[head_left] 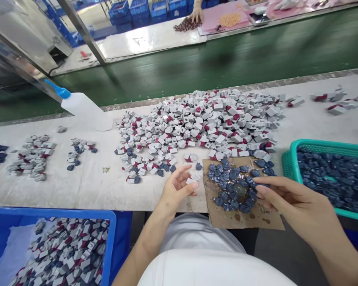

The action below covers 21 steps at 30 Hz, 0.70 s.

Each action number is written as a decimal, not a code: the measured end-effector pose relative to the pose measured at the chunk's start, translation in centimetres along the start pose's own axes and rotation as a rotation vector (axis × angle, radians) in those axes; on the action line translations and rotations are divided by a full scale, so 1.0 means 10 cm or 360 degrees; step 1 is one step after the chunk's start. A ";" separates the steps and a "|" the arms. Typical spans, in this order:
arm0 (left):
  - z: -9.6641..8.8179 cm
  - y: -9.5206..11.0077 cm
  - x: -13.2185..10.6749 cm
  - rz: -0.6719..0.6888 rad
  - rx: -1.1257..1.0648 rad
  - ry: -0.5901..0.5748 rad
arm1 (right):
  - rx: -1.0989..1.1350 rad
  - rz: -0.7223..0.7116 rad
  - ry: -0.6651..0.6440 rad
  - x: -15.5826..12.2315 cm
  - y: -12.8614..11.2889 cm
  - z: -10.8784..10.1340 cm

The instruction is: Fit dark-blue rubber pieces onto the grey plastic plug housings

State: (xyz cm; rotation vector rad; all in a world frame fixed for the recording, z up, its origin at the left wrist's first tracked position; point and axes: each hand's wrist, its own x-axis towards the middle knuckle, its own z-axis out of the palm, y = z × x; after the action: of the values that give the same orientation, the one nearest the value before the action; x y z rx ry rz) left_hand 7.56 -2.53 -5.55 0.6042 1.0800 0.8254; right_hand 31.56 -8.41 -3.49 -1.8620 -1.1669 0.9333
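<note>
Between the thumb and fingers of my left hand (179,186) is a small light-grey plastic piece (192,179). My right hand (289,196) pinches over the right side of a cardboard sheet (214,216), with a dark blue piece (261,184) at its fingertips, partly hidden. Many small dark blue plastic pieces (228,184) lie on the cardboard, around a wet, shiny patch (240,190). Beyond both hands spreads a large heap of grey and dark-red pieces (203,123), some with dark blue parts at the near edge.
A white squeeze bottle with a blue tip (85,111) lies left of the heap. On the right stands a green basket (292,159) of dark blue pieces. A blue bin (111,238) of pieces is lower left. Across the green strip, another person's hand (197,14) touches small dark parts.
</note>
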 end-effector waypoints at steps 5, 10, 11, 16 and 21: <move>-0.05 0.01 -0.09 -0.0138 -0.0010 -0.0023 | -0.0012 -0.0063 -0.0382 0.03 0.17 0.01; -0.07 -0.08 -0.11 -0.0137 0.0091 -0.0078 | -0.0480 -0.0617 -0.0274 0.05 0.33 0.02; -0.06 -0.09 -0.11 -0.0130 0.0111 -0.0081 | -0.0547 -0.0709 -0.0227 0.05 0.35 0.03; -0.05 -0.11 -0.10 -0.0058 0.0052 -0.0063 | -0.0682 -0.0841 -0.0187 0.06 0.40 0.07; -0.08 -0.17 -0.09 0.0013 0.0011 -0.0083 | -0.0832 -0.0886 -0.0284 0.08 0.48 0.11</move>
State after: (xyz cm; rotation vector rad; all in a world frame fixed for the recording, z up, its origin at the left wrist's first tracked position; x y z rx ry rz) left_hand 7.08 -4.19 -6.67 0.6328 1.0339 0.8092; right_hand 32.70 -8.97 -8.27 -1.6892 -2.0558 0.5080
